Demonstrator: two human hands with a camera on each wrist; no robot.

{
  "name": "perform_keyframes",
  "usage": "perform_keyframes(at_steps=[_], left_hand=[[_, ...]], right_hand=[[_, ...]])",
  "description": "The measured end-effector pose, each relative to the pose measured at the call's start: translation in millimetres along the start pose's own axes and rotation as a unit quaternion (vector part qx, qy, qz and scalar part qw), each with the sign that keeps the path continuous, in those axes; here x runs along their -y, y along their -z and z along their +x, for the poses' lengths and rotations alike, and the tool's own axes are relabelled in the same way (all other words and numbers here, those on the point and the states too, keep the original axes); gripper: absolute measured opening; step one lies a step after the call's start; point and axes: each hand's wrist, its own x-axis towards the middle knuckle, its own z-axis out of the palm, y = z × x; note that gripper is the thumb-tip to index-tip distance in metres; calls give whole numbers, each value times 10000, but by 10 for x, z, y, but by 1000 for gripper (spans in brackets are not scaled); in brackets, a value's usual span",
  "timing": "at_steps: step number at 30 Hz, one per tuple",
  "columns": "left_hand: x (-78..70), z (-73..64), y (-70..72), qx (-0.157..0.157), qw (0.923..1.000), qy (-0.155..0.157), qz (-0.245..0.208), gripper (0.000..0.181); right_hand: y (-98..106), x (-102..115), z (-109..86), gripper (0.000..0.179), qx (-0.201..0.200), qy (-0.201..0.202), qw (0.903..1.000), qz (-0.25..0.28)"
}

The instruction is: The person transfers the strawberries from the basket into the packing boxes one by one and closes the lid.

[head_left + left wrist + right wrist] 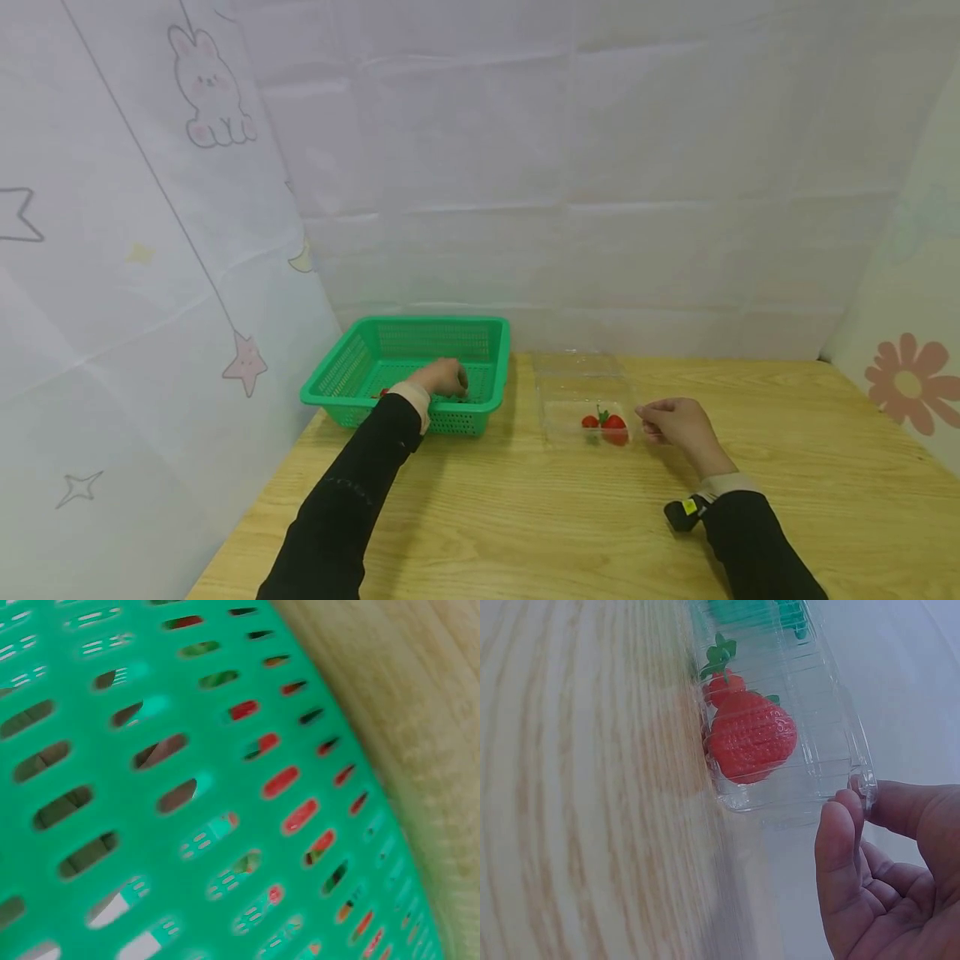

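Left grip (447, 377) is positioned inside the green basket (465, 408); fingers are bent downward; fingertips are hidden, so whether anything is held can't be told; red pieces (301, 816) with bits of green are seen through the basket slots in the left wrist view; a bit of red is also seen inside the basket, just left of that grip.

Right grip (678, 421) is closed at thumb and finger, with the corner rim of the clear container (562, 414) pinched between them; two strawberries, one large (615, 429), one small (590, 422), are contained in it, just left of the right grip, side by side, green leaves showing; a clear panel is raised at the container's far side.

Container is placed between the two grips, nearer the right; basket and container are both carried by the desk (540, 517); a pale printed sheet (637, 150) is hung beyond both grips; black sleeves (352, 492) are worn on both arms.
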Motion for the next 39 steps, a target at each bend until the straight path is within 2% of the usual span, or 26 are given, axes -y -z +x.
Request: perform_keyframes(at_steps=[4, 17, 31, 39], left_hand=[[17, 24, -49, 112, 9999, 121, 17, 29], [22, 58, -83, 306, 9992, 85, 255, 17], [59, 77, -120, 397, 9990, 30, 221, 17], [76, 114, -129, 428, 9987, 127, 238, 18]], right_hand=[[-1, 14, -1, 40, 27, 15, 10000, 36], [26, 37, -7, 42, 28, -32, 9999, 107], [17, 19, 3, 41, 100, -27, 9999, 101], [1, 14, 11, 43, 13, -77, 9999, 89]])
